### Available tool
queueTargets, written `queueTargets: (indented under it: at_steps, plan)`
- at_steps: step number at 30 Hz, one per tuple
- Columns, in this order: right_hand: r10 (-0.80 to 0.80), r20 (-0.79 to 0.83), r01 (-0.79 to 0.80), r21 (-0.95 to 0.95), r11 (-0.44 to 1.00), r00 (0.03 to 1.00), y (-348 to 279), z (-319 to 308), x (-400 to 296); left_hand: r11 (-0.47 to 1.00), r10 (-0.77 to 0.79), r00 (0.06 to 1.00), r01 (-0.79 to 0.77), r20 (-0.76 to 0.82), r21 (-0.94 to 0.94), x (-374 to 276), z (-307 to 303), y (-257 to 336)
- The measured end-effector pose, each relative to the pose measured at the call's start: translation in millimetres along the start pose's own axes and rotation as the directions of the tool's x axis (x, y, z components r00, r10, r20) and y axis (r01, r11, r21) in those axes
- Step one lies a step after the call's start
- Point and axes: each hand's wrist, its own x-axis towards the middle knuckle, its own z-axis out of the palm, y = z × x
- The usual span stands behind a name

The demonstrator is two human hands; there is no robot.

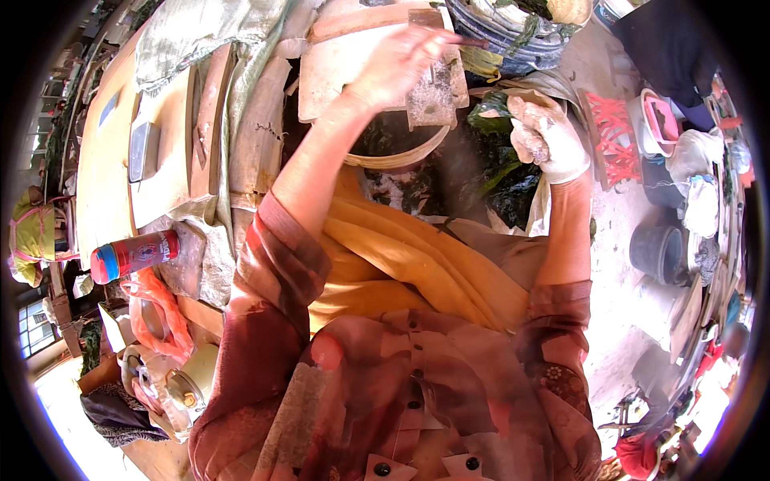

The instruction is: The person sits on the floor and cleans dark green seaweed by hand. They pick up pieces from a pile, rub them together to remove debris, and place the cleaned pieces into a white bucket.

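Note:
My left hand, bare and blurred by motion, is closed around a thin dark stick-like tool above a pale board. A worn, speckled block lies at the board's right side. Below the board shows the rim of a round tub with dark contents. My right hand, in a wet, whitish glove, is curled at the right; whether it grips a pale lump is unclear. Dark green leafy material, like seaweed, lies beside it and below. An orange-yellow cloth covers my lap.
A red bottle with a blue band and an orange plastic bag are at left, near wooden boards. A large tub stands ahead; a grey bucket and red slatted panel are right. A dark-clothed person is top right.

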Motion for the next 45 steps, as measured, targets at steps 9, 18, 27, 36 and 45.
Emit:
queueTargets:
  at_steps: [9, 18, 27, 36, 45]
  plan:
    - [0.128, 0.014, -0.12, -0.244, 0.962, 0.992, -4, 8, 1, 0.983, -0.016, 0.997, 0.001, 0.082, 0.185, 2, 15, 2]
    - [0.049, -0.052, -0.059, -0.22, 0.974, 0.997, -25, 18, 3, 0.905, -0.312, 0.917, 0.367, 0.251, -0.216, -6, 1, 1]
    - [-0.019, -0.15, -0.009, -0.183, 0.983, 0.988, 34, 30, 11, 0.933, 0.102, 0.973, -0.021, 0.209, -0.359, -18, 30, 44]
    - [-0.07, 0.33, -0.158, 0.613, 0.774, 0.941, 41, 57, 9, 0.811, 0.507, 0.859, -0.448, -0.068, 0.376, -21, 27, 38]
    - [0.002, -0.307, -0.134, -0.41, 0.902, 0.952, 36, 19, 13, 0.881, 0.241, 0.969, -0.197, -0.05, 0.43, -23, 38, 31]
